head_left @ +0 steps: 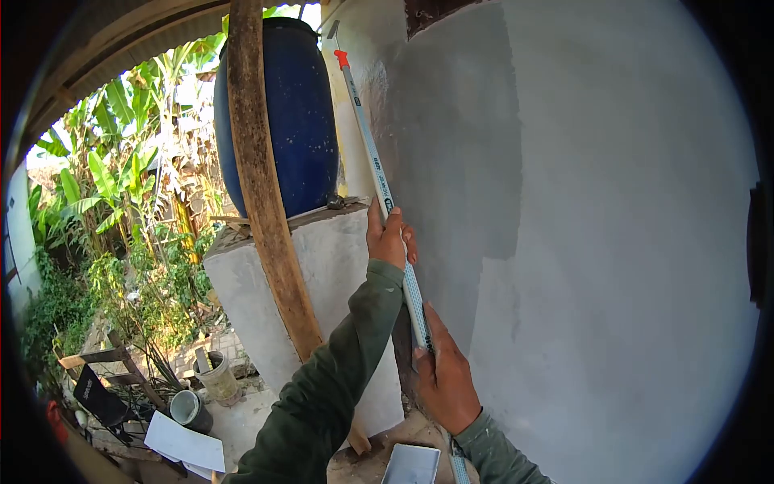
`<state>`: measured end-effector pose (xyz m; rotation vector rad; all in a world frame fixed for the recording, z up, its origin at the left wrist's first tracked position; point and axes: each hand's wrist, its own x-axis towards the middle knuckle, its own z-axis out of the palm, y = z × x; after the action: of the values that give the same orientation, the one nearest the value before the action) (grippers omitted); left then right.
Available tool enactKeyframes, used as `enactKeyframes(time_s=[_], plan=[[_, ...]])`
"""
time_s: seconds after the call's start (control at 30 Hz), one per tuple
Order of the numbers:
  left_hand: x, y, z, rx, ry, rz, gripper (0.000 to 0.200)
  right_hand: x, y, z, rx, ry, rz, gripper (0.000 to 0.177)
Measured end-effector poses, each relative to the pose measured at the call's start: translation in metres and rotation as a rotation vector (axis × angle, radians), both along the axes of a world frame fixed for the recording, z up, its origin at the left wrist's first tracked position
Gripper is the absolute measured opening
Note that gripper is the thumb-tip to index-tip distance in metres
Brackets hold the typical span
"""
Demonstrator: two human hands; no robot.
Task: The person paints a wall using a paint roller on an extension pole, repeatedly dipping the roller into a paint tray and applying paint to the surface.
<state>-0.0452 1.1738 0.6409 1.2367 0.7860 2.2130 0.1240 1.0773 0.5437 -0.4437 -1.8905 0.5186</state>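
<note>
dark green sleeves [330, 395] fill the foreground, reaching toward a long pale pole [366, 133] that slants up beside a grey wall [613, 210], a red collar [342, 58] near its top. the person's left hand [389, 238] has its grip curled around the pole's middle; the right hand [447, 381] pinches it lower down between thumb and fingers. off to the left, a blue barrel [302, 121] stands on a pale block [347, 242] behind a wooden post [256, 161].
</note>
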Motion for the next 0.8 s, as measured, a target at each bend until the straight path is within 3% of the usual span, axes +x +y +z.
enactKeyframes(time_s=[0.1,0.17,0.3,0.4,0.47,0.57,0.6,0.67,0.8], plan=[[-0.019,0.023,0.018,0.006,0.007,-0.026,0.055,0.026,-0.015,-0.025,-0.026,0.017,0.071,0.059],[-0.034,0.035,0.025,0.0,0.009,-0.019,0.055,0.05,-0.037,-0.037,-0.711,-0.132,0.225,0.059],[-0.059,0.058,0.038,0.006,0.066,-0.03,0.054,0.063,-0.044,-0.077,-0.646,-0.127,0.253,0.051],[-0.074,0.075,0.042,0.034,0.077,-0.064,0.055,0.053,-0.037,-0.086,-0.513,0.019,0.253,0.053],[-0.079,0.08,0.054,0.024,0.045,-0.087,0.039,0.041,-0.022,-0.087,-0.191,-0.089,0.055,0.054],[-0.091,0.092,0.071,0.005,0.04,-0.061,0.034,0.025,-0.005,-0.076,-0.032,-0.014,-0.029,0.054],[-0.094,0.095,0.077,-0.018,0.053,-0.031,0.033,0.023,-0.005,-0.064,-0.036,-0.009,-0.028,0.054],[-0.105,0.1,0.089,-0.036,0.087,-0.038,0.039,0.024,-0.007,-0.036,-0.537,-0.104,0.187,0.057],[-0.105,0.094,0.097,-0.096,0.116,0.03,0.048,0.012,0.011,-0.019,-0.531,-0.101,0.259,0.058]])
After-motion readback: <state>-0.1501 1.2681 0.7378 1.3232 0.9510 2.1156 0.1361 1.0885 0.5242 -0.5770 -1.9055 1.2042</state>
